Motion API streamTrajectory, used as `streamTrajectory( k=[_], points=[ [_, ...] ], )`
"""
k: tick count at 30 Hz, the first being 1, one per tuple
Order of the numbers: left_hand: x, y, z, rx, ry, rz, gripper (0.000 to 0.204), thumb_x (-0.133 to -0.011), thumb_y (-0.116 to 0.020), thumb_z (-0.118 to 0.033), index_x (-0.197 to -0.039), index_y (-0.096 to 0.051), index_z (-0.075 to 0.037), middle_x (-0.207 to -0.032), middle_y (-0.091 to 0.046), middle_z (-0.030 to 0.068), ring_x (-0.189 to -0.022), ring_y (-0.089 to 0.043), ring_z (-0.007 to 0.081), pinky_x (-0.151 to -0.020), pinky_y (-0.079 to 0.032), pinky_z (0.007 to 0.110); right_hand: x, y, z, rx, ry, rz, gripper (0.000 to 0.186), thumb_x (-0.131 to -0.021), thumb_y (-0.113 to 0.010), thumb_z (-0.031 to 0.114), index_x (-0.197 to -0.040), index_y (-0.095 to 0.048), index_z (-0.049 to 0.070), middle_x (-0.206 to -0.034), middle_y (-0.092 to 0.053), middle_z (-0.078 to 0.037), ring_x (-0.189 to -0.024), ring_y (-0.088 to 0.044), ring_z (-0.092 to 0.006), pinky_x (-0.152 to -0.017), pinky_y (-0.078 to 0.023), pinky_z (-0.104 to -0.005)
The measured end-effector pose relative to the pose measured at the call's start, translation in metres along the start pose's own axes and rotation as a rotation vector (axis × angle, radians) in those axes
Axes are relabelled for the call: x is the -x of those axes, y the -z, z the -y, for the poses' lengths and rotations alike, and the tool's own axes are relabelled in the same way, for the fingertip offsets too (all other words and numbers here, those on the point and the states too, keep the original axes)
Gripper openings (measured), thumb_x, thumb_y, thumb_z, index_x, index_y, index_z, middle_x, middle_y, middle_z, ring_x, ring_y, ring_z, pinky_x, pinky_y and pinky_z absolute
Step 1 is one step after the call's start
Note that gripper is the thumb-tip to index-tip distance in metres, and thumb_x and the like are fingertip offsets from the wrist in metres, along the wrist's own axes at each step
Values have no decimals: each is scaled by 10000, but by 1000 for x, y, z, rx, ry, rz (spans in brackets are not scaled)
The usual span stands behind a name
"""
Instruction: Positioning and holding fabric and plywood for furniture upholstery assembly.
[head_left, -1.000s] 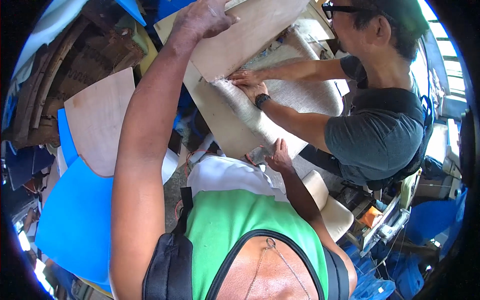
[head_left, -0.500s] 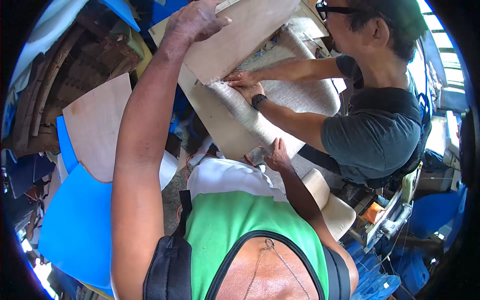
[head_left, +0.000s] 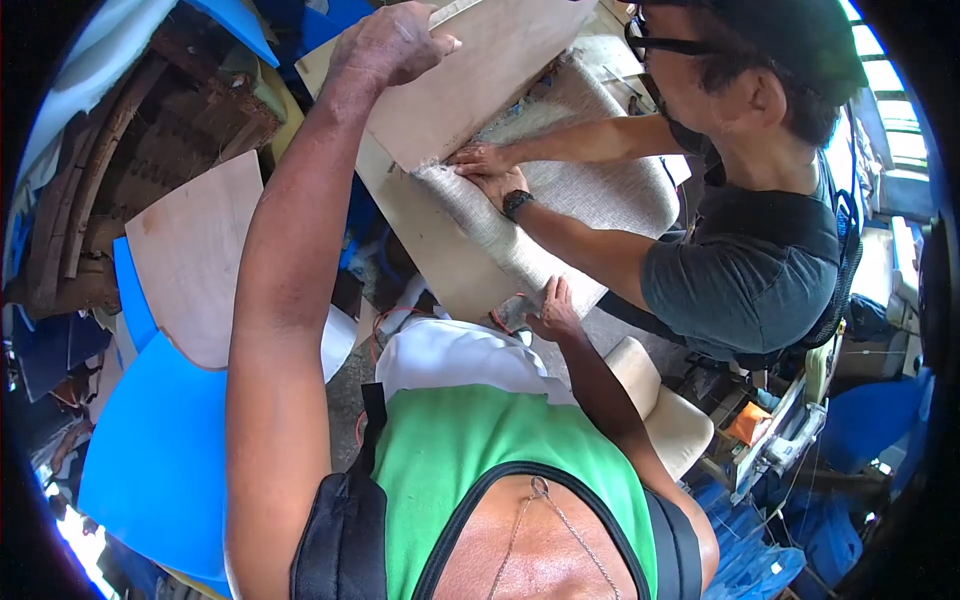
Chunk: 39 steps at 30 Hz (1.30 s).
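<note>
My left hand (head_left: 392, 45) reaches far forward and is closed on the upper edge of a pale plywood panel (head_left: 440, 105), its thumb sticking out to the right. The panel's lower corner meets a cushion covered in grey woven fabric (head_left: 590, 200). At the cushion's near edge is my right hand (head_left: 558, 308), fingers over the fabric and thumb beside the edge. A co-worker's two hands (head_left: 490, 165) press on the fabric by the panel's corner. Under the cushion lies a larger tan board (head_left: 455, 265).
The co-worker (head_left: 750, 260) leans in from the right. On my left are a curved plywood piece (head_left: 200, 260), a blue sheet (head_left: 155, 450) and a wooden frame (head_left: 180, 140). Beige cushions (head_left: 670, 430) lie near my right arm, with a sewing machine (head_left: 795, 440) beyond.
The co-worker's head has moved slightly forward and down. My hands, the plywood panel and the cushion stay almost where they were.
</note>
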<state>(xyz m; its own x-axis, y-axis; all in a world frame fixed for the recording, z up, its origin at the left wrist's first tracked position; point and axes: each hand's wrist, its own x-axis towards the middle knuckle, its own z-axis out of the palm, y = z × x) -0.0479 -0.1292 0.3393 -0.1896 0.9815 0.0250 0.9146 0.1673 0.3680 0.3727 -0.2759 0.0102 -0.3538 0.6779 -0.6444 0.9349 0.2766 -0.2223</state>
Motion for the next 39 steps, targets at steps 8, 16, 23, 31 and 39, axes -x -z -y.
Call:
streamTrajectory(
  k=[8,16,23,31,39],
  points=[
    [27,15,-3,177,-195,-151,437,-879,-661,-385,-1213,-666,-104,-1060,-712,198,-984,-688,351,-861,-533,436,2,2,3,-52,-14,-26,1139,-765,-762,377,-1521,-60,-105,-1554,-95,-382,-1472,-115,-509,-1212,-207,-504],
    [8,17,-10,85,79,-11,438,-825,-702,-377,-1139,-690,-71,-1032,-708,220,-972,-678,381,-839,-527,457,0,2,3,-59,1,-20,1128,-752,-764,331,-1513,-55,-107,-1549,-110,-379,-1467,-116,-519,-1213,-205,-511],
    [19,17,-8,191,-100,-139,457,-814,-715,-392,-1150,-691,-83,-1048,-711,205,-991,-676,373,-847,-525,458,2,5,7,-44,-6,-19,1136,-768,-772,352,-1511,-49,-112,-1554,-99,-373,-1476,-105,-505,-1218,-198,-496],
    [2,0,-12,56,161,-4,455,-822,-713,-391,-1156,-688,-82,-1066,-708,204,-1010,-671,376,-850,-524,463,4,9,11,-45,-34,3,1141,-780,-778,351,-1519,-36,-103,-1563,-87,-357,-1480,-109,-496,-1217,-209,-491],
    [22,8,13,289,-256,-179,440,-827,-712,-386,-1155,-685,-92,-1058,-706,213,-1003,-671,382,-843,-524,466,3,9,9,-11,-40,7,1148,-783,-772,362,-1526,-25,-94,-1573,-66,-349,-1484,-103,-492,-1217,-211,-492]
  ],
)
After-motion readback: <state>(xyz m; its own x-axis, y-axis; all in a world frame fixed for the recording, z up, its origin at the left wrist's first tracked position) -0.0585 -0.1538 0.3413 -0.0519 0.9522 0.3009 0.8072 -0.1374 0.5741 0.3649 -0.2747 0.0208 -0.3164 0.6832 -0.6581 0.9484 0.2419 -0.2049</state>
